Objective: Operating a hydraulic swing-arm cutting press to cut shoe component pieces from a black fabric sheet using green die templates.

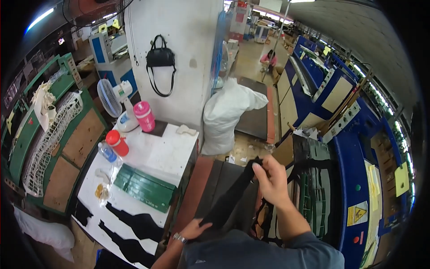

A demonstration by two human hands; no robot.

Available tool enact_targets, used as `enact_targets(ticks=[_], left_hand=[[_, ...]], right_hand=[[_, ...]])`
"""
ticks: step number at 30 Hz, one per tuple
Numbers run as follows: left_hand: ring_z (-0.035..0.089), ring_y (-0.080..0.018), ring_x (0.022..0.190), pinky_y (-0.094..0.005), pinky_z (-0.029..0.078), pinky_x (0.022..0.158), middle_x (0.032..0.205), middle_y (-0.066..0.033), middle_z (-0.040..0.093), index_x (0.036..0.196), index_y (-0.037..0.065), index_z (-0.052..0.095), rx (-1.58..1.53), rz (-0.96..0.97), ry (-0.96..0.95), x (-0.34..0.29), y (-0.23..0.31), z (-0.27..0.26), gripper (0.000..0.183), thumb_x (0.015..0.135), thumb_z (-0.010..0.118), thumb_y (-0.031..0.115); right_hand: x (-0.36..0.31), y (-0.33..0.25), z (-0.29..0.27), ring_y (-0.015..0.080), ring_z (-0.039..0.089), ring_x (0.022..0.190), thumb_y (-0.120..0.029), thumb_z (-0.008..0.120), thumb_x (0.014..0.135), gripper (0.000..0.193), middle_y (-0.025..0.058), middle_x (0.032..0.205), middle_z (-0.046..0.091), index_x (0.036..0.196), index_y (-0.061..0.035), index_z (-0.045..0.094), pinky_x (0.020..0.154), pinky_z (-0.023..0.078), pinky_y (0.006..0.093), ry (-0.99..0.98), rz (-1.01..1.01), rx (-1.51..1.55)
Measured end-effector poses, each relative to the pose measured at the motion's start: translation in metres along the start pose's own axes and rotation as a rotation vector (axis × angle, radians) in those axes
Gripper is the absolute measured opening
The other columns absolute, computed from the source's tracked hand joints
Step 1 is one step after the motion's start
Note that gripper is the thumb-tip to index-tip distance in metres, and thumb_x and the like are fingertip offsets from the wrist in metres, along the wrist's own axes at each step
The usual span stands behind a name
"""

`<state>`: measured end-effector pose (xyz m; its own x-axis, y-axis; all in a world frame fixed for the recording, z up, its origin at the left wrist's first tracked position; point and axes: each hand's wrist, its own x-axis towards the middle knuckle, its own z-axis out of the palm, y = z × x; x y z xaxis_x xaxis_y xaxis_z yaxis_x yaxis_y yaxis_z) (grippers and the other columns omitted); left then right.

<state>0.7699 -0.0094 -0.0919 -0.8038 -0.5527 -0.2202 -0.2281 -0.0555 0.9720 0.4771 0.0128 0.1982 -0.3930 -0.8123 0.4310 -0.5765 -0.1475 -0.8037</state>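
Note:
A long dark strip of black fabric (233, 195) is stretched slantwise in front of my body. Its far upper end is pinched between the thumb and fingers of my right hand (272, 180). My left hand (195, 229), with a metal watch at the wrist, grips the near lower end; some of its fingers are hidden by the cloth. More black fabric pieces (138, 223) of similar shape lie spread on the white table (174, 139) to my left. At my right, black fabric (313, 163) hangs over a machine's slatted bed.
On the table stand a green metal tray (145, 187), a red bottle (117, 143), a pink jug (144, 116), a water bottle (107, 153) and a fan (117, 101). A white sack (228, 114) leans by the pillar. Blue machinery (354, 193) lines my right; a person (268, 59) sits far off.

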Motion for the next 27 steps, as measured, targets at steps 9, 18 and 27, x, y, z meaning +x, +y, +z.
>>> enact_targets(ticks=[9,18,27], left_hand=[[0.075,-0.0153,0.085,-0.0342,0.057,0.078,0.098,-0.0145,0.082,0.120,-0.002,0.077,0.152,-0.437,-0.091,-0.010,-0.076,-0.030,0.039,0.105,0.071,0.034],[0.078,-0.0165,0.085,-0.0313,0.060,0.065,0.097,-0.0089,0.082,0.117,0.005,0.080,0.025,-0.682,0.087,-0.018,-0.191,-0.029,0.025,0.106,0.067,0.024],[0.069,-0.0195,0.083,-0.0382,0.057,0.067,0.096,-0.0063,0.075,0.112,0.010,0.077,-0.131,-0.624,0.138,-0.020,-0.151,0.008,0.032,0.108,0.064,0.038]], right_hand=[[-0.037,0.028,-0.039,0.0103,0.053,0.055,-0.006,0.068,0.103,0.011,0.0094,0.063,0.056,0.110,0.0013,0.063,0.052,0.040,0.0292,0.092,0.142,-0.171],[-0.092,0.131,-0.066,0.0430,0.071,0.075,-0.013,0.069,0.103,0.019,0.0214,0.082,0.071,0.115,-0.0012,0.059,0.064,0.055,0.0463,-0.149,0.173,-0.188],[-0.162,0.287,-0.098,0.0458,0.070,0.086,-0.020,0.061,0.107,0.018,0.0224,0.089,0.071,0.114,-0.0045,0.055,0.074,0.056,0.0542,-0.185,0.352,-0.350]])
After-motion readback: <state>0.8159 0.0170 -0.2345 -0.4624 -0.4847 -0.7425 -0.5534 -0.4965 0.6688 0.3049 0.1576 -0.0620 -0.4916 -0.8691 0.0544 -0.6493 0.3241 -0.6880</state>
